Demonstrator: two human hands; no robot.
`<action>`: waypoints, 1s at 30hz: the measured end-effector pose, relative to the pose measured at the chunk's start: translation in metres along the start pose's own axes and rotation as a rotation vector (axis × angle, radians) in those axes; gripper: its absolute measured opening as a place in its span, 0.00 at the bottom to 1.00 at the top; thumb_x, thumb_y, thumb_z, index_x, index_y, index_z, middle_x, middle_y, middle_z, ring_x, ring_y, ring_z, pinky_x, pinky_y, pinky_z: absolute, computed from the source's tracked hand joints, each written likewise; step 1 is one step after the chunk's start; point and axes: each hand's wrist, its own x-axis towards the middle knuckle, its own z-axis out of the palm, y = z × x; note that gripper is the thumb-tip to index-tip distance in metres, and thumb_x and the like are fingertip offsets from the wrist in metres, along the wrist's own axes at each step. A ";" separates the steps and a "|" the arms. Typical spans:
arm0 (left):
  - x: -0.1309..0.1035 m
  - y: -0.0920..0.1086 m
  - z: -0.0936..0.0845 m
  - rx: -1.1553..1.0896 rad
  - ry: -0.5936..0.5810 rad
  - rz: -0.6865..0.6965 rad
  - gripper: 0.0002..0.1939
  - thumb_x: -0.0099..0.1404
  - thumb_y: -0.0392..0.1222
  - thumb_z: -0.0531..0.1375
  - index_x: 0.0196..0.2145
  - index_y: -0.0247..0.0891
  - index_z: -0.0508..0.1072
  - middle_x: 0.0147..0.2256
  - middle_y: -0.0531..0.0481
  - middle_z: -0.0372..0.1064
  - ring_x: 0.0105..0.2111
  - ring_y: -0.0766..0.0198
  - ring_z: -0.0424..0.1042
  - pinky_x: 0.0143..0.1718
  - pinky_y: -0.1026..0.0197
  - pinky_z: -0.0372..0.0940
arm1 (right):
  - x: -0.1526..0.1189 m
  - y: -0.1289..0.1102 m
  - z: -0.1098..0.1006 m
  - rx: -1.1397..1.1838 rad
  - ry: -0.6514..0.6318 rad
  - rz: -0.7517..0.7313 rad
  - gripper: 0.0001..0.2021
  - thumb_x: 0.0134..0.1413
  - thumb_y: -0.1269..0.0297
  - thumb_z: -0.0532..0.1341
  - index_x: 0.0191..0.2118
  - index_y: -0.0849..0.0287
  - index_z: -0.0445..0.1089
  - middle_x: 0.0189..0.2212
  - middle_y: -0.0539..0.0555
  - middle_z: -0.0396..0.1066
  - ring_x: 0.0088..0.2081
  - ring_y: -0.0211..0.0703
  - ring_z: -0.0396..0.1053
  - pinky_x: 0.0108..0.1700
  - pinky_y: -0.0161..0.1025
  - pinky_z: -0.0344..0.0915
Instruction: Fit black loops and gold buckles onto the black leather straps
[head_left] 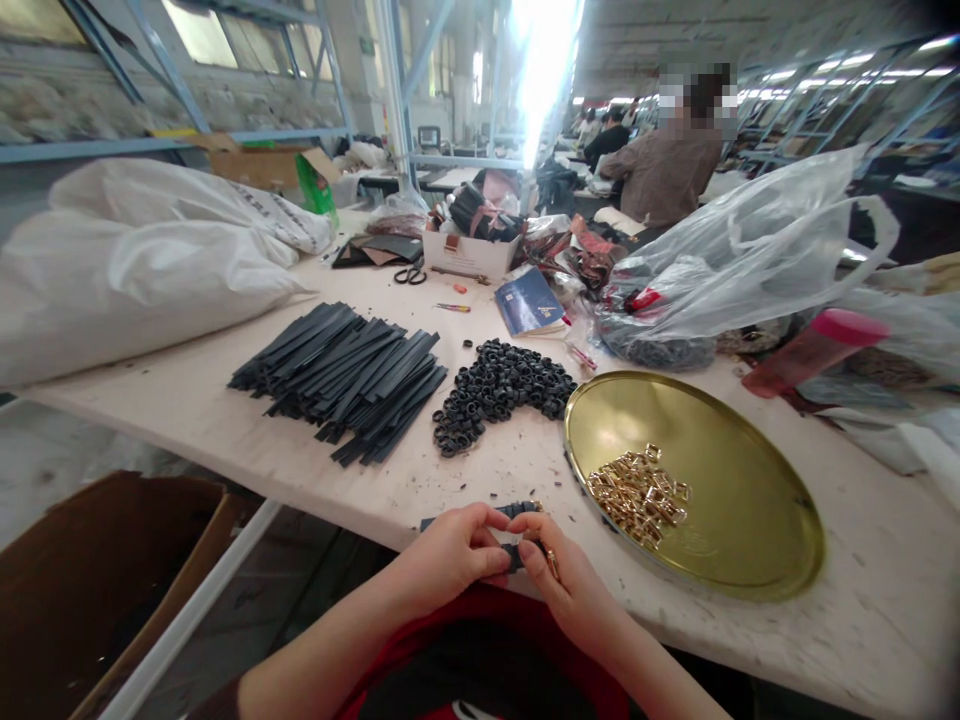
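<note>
At the table's near edge, my left hand (465,545) and my right hand (553,562) meet, fingers closed on a short black strap (514,556). A gold buckle (553,563) shows at my right fingers. Just beyond my fingertips lies another black strap (517,509) with a gold piece at its right end. Ahead and to the left is a pile of flat black strips (352,370). Small black loops (502,385) are heaped in the middle. To my right, gold buckles (641,495) lie on a round gold tray (750,500).
A white sack (142,270) covers the table's left side. At the back are scissors (409,275), a white box (469,255) and a blue booklet (529,302). Clear plastic bags (750,260) and a pink-lidded bottle (814,350) stand right. A cardboard box (97,560) sits below left.
</note>
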 end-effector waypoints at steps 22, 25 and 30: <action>0.012 0.005 -0.019 0.349 -0.123 0.112 0.15 0.62 0.43 0.48 0.26 0.37 0.70 0.20 0.53 0.67 0.18 0.69 0.65 0.21 0.69 0.58 | 0.032 -0.006 0.018 0.189 0.113 0.085 0.15 0.57 0.51 0.47 0.42 0.54 0.61 0.24 0.50 0.70 0.29 0.43 0.69 0.33 0.38 0.63; 0.022 0.007 -0.031 0.565 -0.086 0.199 0.16 0.62 0.45 0.49 0.24 0.38 0.71 0.21 0.52 0.69 0.21 0.66 0.68 0.23 0.68 0.57 | 0.044 0.000 0.013 0.062 0.042 0.088 0.15 0.58 0.52 0.45 0.41 0.54 0.61 0.25 0.51 0.70 0.29 0.44 0.69 0.34 0.39 0.62; 0.043 0.029 -0.107 1.135 0.628 0.175 0.14 0.61 0.51 0.53 0.31 0.40 0.72 0.32 0.47 0.70 0.33 0.59 0.69 0.34 0.63 0.58 | 0.069 0.024 -0.001 -0.454 0.127 -0.052 0.10 0.54 0.58 0.52 0.27 0.56 0.65 0.27 0.55 0.69 0.33 0.49 0.65 0.36 0.43 0.57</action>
